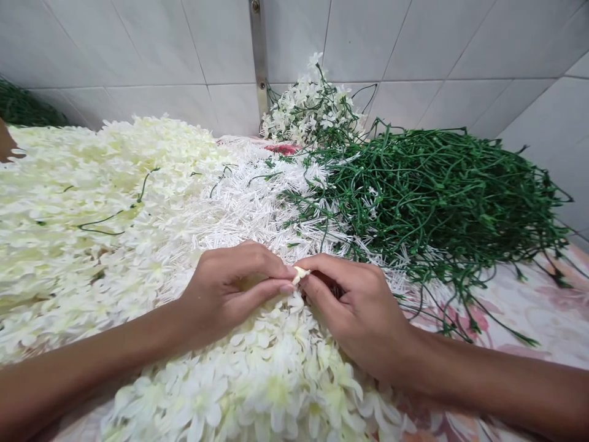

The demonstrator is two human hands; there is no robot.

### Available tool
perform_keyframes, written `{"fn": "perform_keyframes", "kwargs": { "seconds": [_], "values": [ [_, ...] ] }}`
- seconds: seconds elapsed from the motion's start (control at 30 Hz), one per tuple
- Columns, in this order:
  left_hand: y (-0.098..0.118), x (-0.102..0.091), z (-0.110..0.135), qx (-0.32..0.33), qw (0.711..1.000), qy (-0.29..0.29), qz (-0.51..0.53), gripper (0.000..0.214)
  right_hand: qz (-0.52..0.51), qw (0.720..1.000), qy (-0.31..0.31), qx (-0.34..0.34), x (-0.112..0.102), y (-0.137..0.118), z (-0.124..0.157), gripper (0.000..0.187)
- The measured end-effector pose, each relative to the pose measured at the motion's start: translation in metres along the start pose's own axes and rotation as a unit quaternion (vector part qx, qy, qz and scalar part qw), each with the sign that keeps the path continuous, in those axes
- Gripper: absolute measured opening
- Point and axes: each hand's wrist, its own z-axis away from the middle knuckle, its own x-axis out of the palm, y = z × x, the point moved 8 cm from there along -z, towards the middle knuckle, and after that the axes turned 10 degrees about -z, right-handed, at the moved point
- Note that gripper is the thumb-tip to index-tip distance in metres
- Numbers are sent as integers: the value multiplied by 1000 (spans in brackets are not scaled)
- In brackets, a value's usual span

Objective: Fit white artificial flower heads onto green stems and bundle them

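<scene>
Pinched between the fingertips of both hands is a small cream-white artificial flower [301,274], its petals bunched together. My left hand [237,279] grips it from the left with thumb and forefinger. From the right, my right hand [356,301] pinches its other end; whether a thin piece is also in those fingers is hidden. Directly below the hands lies a heap of loose white flower heads [276,387]. Beyond them spreads a pile of thin white stamen sticks [248,209]. Green plastic stems [442,190] are heaped to the right, near my right hand.
A large mound of cream flower heads [92,196] covers the left, with a loose green stem [103,227] on it. White flowers on stems [313,107] are bunched against the tiled wall [368,43]. At the left edge shows part of what looks like another person's hand [7,144].
</scene>
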Motion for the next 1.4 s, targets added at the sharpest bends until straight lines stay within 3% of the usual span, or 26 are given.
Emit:
{"fn": "perform_keyframes", "kwargs": {
  "seconds": [0.2,0.33,0.67,0.87,1.2,1.4],
  "values": [
    [2,2,1,21,997,11,-69,19,9,1000,14,23,-1,3,2,15],
    [9,3,4,71,992,32,-103,17,13,998,12,58,0,9,2,20],
    [13,4,4,87,985,31,-148,12,-12,995,-4,95,1,16,1,28],
    [6,6,2,28,985,-14,-169,15,-41,993,-17,109,4,16,1,21],
    [2,4,1,1,992,-5,-128,20,-10,998,-10,64,1,8,-2,24],
    [-15,8,-1,-100,993,-57,33,18,-9,1000,-11,23,1,2,-2,19]
  ]
}}
